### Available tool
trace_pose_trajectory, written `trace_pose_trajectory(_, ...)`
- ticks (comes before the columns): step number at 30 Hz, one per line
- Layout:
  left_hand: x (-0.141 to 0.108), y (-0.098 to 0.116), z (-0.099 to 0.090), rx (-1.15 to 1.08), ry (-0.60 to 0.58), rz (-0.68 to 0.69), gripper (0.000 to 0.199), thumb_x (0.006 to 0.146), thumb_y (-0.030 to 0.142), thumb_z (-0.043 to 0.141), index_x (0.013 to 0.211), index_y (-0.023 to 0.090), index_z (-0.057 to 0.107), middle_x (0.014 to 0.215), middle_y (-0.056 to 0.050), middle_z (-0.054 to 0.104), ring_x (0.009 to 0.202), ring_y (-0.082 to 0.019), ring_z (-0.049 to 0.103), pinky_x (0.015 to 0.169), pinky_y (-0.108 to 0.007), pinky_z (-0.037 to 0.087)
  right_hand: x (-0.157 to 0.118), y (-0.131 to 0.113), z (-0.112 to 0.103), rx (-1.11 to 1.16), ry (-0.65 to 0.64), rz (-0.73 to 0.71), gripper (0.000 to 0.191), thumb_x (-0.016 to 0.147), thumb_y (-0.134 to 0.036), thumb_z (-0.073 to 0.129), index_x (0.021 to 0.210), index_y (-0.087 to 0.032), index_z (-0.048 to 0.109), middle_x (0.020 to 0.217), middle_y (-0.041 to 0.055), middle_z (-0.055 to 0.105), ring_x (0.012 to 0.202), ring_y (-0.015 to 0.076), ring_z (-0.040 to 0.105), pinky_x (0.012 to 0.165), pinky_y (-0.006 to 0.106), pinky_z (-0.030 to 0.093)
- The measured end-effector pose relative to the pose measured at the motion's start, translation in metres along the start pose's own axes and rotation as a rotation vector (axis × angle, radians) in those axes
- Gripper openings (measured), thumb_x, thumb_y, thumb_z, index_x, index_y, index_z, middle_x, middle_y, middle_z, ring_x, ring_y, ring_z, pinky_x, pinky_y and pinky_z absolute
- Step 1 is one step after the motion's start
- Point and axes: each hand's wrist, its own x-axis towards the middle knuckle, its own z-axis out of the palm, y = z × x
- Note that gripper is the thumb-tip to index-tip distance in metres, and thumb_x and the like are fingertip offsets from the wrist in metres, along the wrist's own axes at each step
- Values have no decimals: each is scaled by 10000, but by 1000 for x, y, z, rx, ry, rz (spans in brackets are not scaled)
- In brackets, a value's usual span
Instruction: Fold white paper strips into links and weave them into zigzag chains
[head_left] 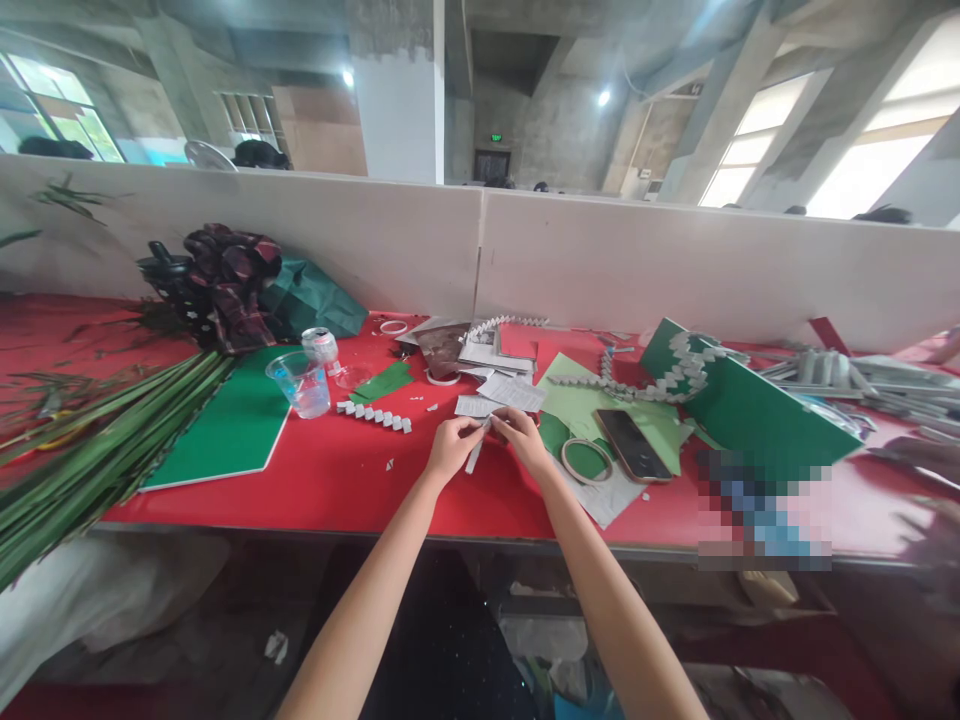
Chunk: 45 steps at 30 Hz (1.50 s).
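My left hand (454, 445) and my right hand (519, 436) meet over the middle of the red table, fingertips pinched together. Between them is a small paper strip (473, 458), its white end hanging below the left fingers. Just beyond my hands lie printed paper pieces (513, 391). A short folded paper chain (375, 416) rests to the left. Farther right, a longer zigzag paper chain (660, 388) runs over light green paper and up to a green board. Beside my right hand are a roll of tape (586, 461) and a phone (634, 445).
On the left stand a plastic cup (301, 386) and a can (320, 347), near a green board (217, 440) and long green leaves (142, 430). An upright green board (750, 405) stands right. A white partition (600, 265) borders the back. Someone's hand (930, 520) shows at the right edge.
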Motion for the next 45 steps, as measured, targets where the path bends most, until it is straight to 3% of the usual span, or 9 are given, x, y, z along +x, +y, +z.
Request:
trace_pose_trajectory(9, -2, 1, 0, 64, -56, 25, 218, 782, 327, 597, 692, 148, 685, 682, -32, 681, 696, -184, 611, 628, -248, 427, -1, -1, -1, -23, -18, -10, 245, 803, -418, 557, 707, -196, 522, 575, -32, 478, 546, 122, 451, 544, 254, 370)
trace_pose_trajectory(16, -2, 2, 0, 6, -101, 27, 225, 807, 320, 585, 765, 148, 723, 772, -51, 722, 778, -212, 642, 703, -272, 460, -3, -4, -1, 5, -43, -27, 267, 825, -435, 543, 720, -189, 533, 642, -19, 522, 595, 124, 479, 580, 255, 394)
trace_pose_trajectory(30, 1, -4, 1, -174, -118, -129, 309, 767, 403, 633, 887, 136, 732, 818, -77, 721, 722, -211, 650, 618, -296, 535, -2, -1, -1, 20, -44, -50, 237, 794, -430, 603, 835, -197, 607, 741, 1, 585, 635, 122, 522, 587, 247, 434)
trace_pose_trajectory(37, 1, -1, -1, -3, -99, -15, 287, 798, 396, 604, 821, 144, 739, 759, -61, 720, 736, -216, 643, 663, -283, 494, -2, -4, 0, 59, -55, -13, 247, 794, -437, 606, 815, -191, 608, 731, 0, 577, 624, 122, 527, 588, 248, 436)
trace_pose_trajectory(45, -1, 5, 1, 28, -146, -16, 247, 788, 347, 604, 765, 139, 735, 725, -58, 717, 715, -212, 641, 654, -276, 491, 0, 1, -2, -38, -61, -28, 234, 775, -421, 622, 755, -188, 613, 681, -1, 594, 617, 133, 535, 578, 247, 435)
